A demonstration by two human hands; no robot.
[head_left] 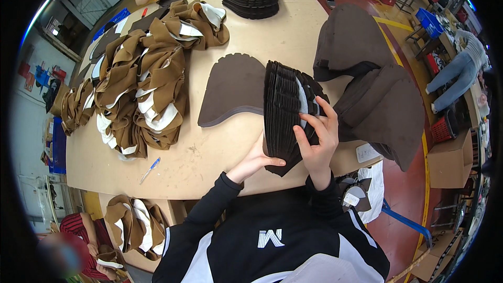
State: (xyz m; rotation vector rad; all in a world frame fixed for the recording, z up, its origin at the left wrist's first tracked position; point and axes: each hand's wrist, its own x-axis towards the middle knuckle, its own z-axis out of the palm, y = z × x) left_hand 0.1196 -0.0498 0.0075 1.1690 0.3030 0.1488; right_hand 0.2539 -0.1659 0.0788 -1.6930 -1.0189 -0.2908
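Centre frame: thick stack of dark brown foam cut pieces held on edge above tan table | left hand cupped under stack, right hand gripping, fingers fanning layers | step: seemingly counting/sorting | next: steady grip, separating single piece

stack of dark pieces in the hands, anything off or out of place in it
Yes: one white piece sits among the dark brown pieces of the stack, beside the right hand fingers. The left hand supports the stack from below.
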